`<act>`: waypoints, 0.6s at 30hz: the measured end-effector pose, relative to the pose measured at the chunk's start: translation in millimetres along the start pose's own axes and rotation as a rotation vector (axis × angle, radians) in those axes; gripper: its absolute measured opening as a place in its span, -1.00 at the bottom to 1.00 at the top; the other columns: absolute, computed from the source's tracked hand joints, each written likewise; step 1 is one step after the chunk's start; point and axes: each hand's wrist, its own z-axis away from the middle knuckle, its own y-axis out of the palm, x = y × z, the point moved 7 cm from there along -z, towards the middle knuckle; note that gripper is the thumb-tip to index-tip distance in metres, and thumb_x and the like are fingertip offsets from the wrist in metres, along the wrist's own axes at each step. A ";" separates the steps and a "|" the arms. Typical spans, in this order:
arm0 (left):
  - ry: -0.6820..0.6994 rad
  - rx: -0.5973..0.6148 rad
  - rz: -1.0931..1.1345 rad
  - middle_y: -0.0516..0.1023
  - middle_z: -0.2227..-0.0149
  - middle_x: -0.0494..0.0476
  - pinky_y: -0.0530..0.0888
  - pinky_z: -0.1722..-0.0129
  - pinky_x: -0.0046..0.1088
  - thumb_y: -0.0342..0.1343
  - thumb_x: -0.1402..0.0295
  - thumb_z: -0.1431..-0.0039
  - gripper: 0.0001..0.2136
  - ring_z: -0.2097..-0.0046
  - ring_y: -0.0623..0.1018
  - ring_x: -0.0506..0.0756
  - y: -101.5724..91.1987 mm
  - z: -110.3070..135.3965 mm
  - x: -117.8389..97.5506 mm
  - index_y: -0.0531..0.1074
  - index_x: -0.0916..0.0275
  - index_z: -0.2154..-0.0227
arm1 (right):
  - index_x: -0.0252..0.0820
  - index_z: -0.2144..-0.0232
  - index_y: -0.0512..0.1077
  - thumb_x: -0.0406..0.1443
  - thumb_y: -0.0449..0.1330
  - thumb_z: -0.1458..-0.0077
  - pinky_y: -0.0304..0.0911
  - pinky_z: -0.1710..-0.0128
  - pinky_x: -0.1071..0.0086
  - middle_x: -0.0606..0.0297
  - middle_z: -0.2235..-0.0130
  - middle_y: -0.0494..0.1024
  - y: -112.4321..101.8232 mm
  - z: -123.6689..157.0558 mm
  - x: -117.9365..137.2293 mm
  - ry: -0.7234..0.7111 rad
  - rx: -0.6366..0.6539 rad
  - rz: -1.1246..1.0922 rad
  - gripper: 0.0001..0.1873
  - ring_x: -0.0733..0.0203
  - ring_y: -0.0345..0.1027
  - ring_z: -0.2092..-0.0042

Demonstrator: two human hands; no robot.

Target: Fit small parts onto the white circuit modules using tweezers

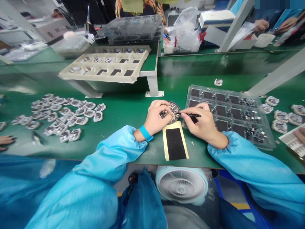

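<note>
My right hand [201, 122] grips black tweezers [193, 114], their tip pointing left over a round dish [176, 106] of many tiny parts. My left hand [157, 116], with a blue band at the wrist, is over the dish's left side. Its thumb and forefinger are pinched together near the tweezers' tip; whatever they hold is too small to make out. Just below the dish lies a black sheet [176, 144] on pale yellow paper [166, 149], with a few tiny specks on it.
Right of my hands sits a clear compartment tray [268, 140] with black pads and small assemblies. Several white-rimmed parts [82, 120] lie grouped at left, others [280, 126] at right. A beige tray [95, 76] rests on a raised shelf. At far left shows another person's hand [7, 140].
</note>
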 end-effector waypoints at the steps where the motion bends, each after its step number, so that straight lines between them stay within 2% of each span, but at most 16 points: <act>1: 0.002 0.002 -0.005 0.59 0.03 0.01 0.37 -0.21 -0.12 0.26 0.50 -0.09 -0.88 -0.11 0.46 0.18 0.1 0.3 -0.5 0.52 0.13 0.44 | 0.00 0.20 0.54 -0.34 0.27 -0.20 0.30 0.12 0.07 0.38 0.25 0.71 -1.5 -0.5 -0.4 0.012 -0.014 -0.007 -0.86 0.17 0.48 0.37; 5: 0.009 -0.005 -0.009 0.59 0.05 0.03 0.37 -0.21 -0.13 0.26 0.52 -0.07 -0.88 -0.11 0.47 0.18 -0.2 -0.1 0.6 0.51 0.13 0.45 | -0.01 0.26 0.56 -0.30 0.26 -0.22 0.33 0.11 0.07 0.33 0.31 0.69 -15.2 -2.0 -9.1 0.179 -0.102 -0.060 -0.93 0.08 0.52 0.26; 7: 0.010 -0.012 -0.009 0.59 0.06 0.02 0.37 -0.21 -0.15 0.26 0.52 -0.06 -0.87 -0.10 0.47 0.17 -0.8 -0.9 1.8 0.50 0.13 0.45 | -0.01 0.27 0.56 -0.28 0.26 -0.22 0.35 0.10 0.05 0.33 0.34 0.68 -18.8 -1.7 -12.8 0.235 -0.105 -0.110 -0.94 0.06 0.54 0.25; 13: 0.006 -0.004 -0.025 0.58 0.04 0.04 0.37 -0.21 -0.12 0.26 0.49 -0.08 -0.90 -0.12 0.46 0.20 -0.7 -1.3 2.6 0.50 0.14 0.43 | -0.02 0.22 0.56 -0.27 0.30 -0.20 0.37 0.10 0.05 0.30 0.30 0.68 -16.3 3.0 -18.4 0.253 -0.073 -0.188 -0.92 0.05 0.57 0.25; 18: 0.042 -0.016 -0.027 0.58 0.05 0.03 0.36 -0.21 -0.17 0.26 0.47 -0.09 -0.92 -0.11 0.46 0.17 -1.8 -0.5 0.2 0.51 0.15 0.42 | -0.03 0.20 0.57 -0.27 0.31 -0.20 0.39 0.14 0.07 0.29 0.27 0.68 -15.3 4.7 -20.0 0.260 -0.075 -0.218 -0.90 0.06 0.58 0.27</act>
